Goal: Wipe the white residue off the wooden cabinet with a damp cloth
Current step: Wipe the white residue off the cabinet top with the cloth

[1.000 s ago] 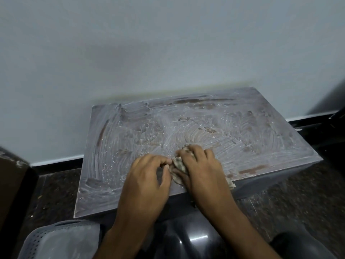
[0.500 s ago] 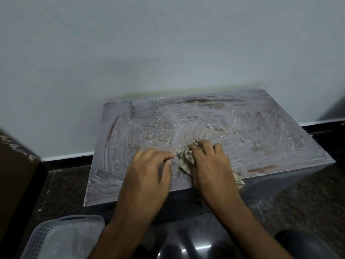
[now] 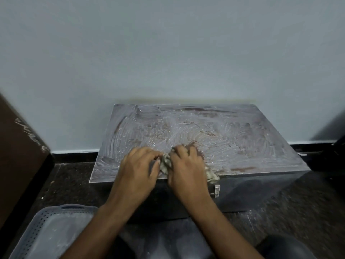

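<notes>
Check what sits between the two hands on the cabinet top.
Head view: a crumpled beige cloth bunches between the left hand and right hand, on the white-smeared wooden cabinet top.

I have just one view, from the camera on the person's head. It looks forward and steeply down, facing the pale wall [image 3: 168,53], close above the cabinet [image 3: 242,139] top at arm's reach. Both forearms enter from the bottom edge, the dark floor [image 3: 71,180] flanking either side.

A perforated grey basket [image 3: 46,230] sat on the dark speckled floor [image 3: 298,208]; a pale wall [image 3: 168,53] stood behind.
</notes>
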The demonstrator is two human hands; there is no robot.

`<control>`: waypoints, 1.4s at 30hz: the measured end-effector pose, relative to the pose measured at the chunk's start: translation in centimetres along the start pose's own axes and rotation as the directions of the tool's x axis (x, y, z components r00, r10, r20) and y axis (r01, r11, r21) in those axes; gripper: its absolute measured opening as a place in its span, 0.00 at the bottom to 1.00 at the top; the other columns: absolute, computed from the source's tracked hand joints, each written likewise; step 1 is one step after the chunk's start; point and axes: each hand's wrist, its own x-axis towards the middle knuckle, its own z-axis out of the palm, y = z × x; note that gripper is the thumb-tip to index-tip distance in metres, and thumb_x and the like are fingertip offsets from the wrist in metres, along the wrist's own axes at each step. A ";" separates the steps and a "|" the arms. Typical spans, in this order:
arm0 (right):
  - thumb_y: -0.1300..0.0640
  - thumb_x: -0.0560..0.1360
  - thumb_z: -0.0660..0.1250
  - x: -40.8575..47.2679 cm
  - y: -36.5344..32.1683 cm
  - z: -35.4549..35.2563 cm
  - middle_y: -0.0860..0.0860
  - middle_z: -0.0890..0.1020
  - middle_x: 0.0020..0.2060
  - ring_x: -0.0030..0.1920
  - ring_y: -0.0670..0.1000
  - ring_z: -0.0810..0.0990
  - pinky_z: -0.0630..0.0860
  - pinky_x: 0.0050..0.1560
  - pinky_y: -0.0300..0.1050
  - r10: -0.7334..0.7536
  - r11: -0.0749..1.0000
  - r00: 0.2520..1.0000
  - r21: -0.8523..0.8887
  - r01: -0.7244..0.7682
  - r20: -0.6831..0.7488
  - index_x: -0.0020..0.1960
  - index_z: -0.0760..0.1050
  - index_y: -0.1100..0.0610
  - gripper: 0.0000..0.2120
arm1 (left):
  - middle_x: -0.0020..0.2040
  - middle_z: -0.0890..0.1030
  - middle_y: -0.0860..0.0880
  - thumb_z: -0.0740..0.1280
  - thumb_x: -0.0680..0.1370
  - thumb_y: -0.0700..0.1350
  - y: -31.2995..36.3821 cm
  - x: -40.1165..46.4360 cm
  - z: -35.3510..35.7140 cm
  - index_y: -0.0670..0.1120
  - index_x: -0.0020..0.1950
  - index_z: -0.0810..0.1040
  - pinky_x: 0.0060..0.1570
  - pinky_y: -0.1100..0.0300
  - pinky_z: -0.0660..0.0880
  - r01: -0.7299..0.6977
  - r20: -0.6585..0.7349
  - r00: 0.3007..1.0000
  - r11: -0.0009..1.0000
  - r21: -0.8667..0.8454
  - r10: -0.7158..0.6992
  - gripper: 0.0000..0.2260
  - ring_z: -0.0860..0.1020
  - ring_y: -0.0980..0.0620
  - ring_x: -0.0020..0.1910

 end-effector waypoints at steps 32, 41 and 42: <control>0.57 0.77 0.66 -1.0 5.8 -0.6 0.48 0.77 0.60 0.53 0.54 0.70 0.72 0.47 0.49 0.190 0.981 0.977 -0.020 -0.192 -0.096 0.56 0.79 0.54 0.09 | 0.47 0.78 0.58 0.69 0.77 0.47 1.7 3.2 3.9 0.53 0.54 0.83 0.55 0.62 0.70 -0.102 0.072 0.992 0.993 -0.060 0.106 0.08 0.71 0.59 0.51; 0.56 0.81 0.63 0.2 11.9 -1.9 0.49 0.76 0.60 0.51 0.52 0.68 0.71 0.50 0.49 0.358 0.929 0.924 -0.043 -0.366 -0.131 0.58 0.80 0.57 0.09 | 0.48 0.79 0.59 0.70 0.77 0.46 2.7 3.1 4.5 0.53 0.54 0.83 0.56 0.58 0.72 -0.152 0.116 0.980 0.984 -0.095 0.163 0.07 0.73 0.58 0.51; 0.57 0.81 0.63 0.2 11.8 -1.9 0.50 0.76 0.60 0.52 0.52 0.68 0.71 0.50 0.49 0.365 0.927 0.920 -0.040 -0.374 -0.139 0.58 0.80 0.57 0.10 | 0.48 0.79 0.59 0.70 0.77 0.46 2.8 3.1 4.5 0.53 0.54 0.83 0.57 0.57 0.72 -0.152 0.122 0.979 0.984 -0.093 0.163 0.07 0.74 0.58 0.51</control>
